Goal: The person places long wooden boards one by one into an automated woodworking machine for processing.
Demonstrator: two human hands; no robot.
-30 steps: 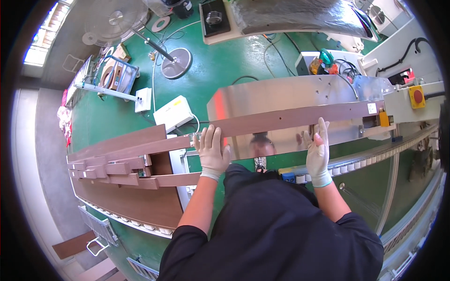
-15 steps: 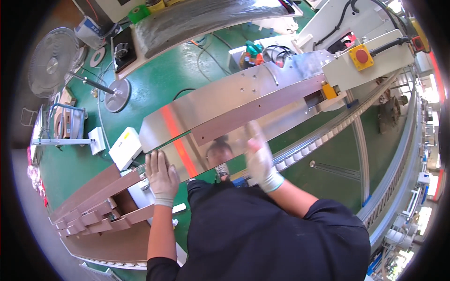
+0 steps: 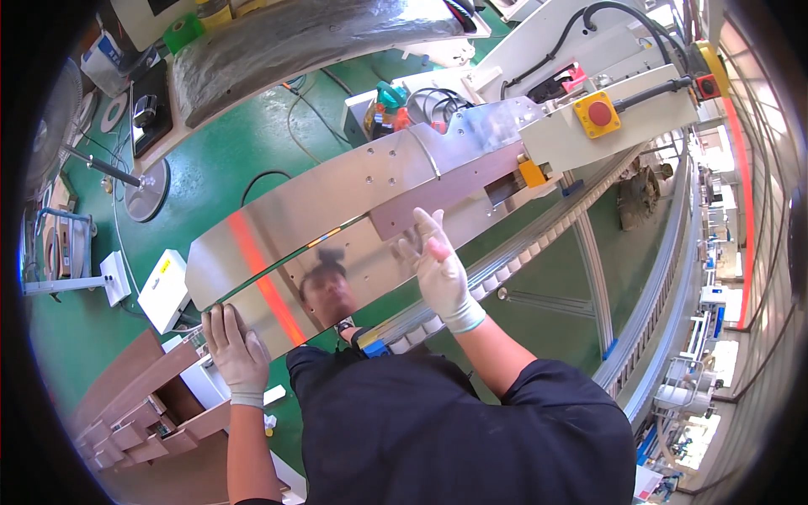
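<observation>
- Strip: one long, flat, mauve-brown board (image 3: 446,189), lying on the right half of the polished silver metal machine bed (image 3: 295,206); right end at the cream machine housing (image 3: 555,135), beside an orange-yellow block (image 3: 532,173).
- Left hand: white-gloved (image 3: 234,349), palm down at the bed's left end; fingers extended, nothing gripped; it appeared to rest on the metal, well apart from the strip.
- Right hand: white-gloved (image 3: 440,269), fingers loosely spread, holding nothing; it stood over the bed's near side, fingertips near the strip. Contact could not be told.
- Progress, as judged: the strip seemed part-way along, its right end having reached the housing, while a length to the left lay exposed. A narrow slot ran left from its end.
- Stock: several brown boards and short brown pieces (image 3: 118,379), grouped at near left, touched by neither hand; these seemed unworked, though their condition could not be confirmed.
- Fittings: a red round button on a yellow square mount (image 3: 598,115), far right; a pale-segmented metal roller rail (image 3: 522,252), on the near side of the bed; a red light band (image 3: 265,278), across the bed's left part.
</observation>
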